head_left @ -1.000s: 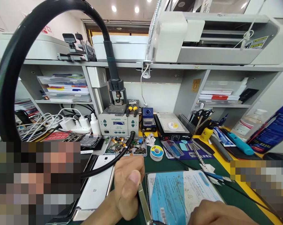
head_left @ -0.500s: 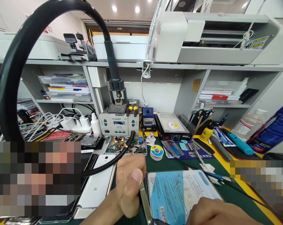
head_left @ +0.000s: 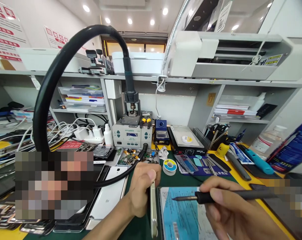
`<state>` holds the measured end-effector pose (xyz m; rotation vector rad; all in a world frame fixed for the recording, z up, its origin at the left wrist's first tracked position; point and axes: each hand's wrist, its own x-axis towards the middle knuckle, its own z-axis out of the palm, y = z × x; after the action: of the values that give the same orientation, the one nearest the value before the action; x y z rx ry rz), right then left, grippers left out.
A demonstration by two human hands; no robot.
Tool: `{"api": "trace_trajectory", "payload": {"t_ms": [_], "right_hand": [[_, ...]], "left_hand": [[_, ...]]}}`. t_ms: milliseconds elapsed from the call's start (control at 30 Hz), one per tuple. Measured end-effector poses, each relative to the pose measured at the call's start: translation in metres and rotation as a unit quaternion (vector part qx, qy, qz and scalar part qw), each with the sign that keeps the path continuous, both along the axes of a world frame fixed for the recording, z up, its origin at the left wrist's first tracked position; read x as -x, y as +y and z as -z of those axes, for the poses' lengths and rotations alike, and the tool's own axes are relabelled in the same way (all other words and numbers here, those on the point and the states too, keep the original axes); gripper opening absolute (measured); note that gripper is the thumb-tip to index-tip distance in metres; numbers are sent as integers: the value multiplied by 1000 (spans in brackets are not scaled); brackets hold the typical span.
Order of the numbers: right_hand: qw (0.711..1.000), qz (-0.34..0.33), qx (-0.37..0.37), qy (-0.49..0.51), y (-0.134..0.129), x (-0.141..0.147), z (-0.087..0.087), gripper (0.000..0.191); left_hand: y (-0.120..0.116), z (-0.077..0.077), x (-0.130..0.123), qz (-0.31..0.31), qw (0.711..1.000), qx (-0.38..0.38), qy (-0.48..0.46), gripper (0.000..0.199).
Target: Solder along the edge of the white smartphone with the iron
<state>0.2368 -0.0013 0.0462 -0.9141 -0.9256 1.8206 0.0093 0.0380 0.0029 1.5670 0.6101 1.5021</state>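
Note:
My left hand (head_left: 143,186) is closed around one end of a thin, pale gold frame (head_left: 153,213), seen edge-on; it looks like a phone, but its face is hidden. Between thumb and fingers my right hand (head_left: 223,203) holds a black-handled tool (head_left: 206,197) with a pointed metal tip. The tip points left, above a blue and white printed sheet (head_left: 183,216), and a gap separates it from the pale frame. Left of my left hand lies a white phone (head_left: 108,196).
A thick black hose (head_left: 42,100) arches over the left side. Behind my hands are a solder reel (head_left: 169,166), a tray of small parts (head_left: 123,160), a grey hot-air station (head_left: 127,135) and a flat heating plate (head_left: 186,136). Tools and bottles stand at the right.
My right hand has risen and turned, bringing the pointed tool into clear view, off the pale frame. The frame now stands more upright in my left hand. The camera view has shifted.

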Motion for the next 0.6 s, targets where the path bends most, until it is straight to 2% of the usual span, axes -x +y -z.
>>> {"api": "trace_trajectory", "payload": {"t_ms": [67, 233, 467, 600], "right_hand": [[1000, -7, 1, 24, 5, 2, -7, 27], [996, 13, 35, 76, 19, 5, -14, 31], [993, 27, 41, 106, 26, 3, -1, 30], [993, 34, 32, 112, 29, -1, 6, 30]], "left_hand": [[3, 1, 1, 18, 999, 24, -31, 63], [16, 6, 6, 77, 983, 105, -127, 59], [24, 0, 5, 75, 961, 203, -173, 52], [22, 0, 1, 61, 959, 223, -162, 54]]}}
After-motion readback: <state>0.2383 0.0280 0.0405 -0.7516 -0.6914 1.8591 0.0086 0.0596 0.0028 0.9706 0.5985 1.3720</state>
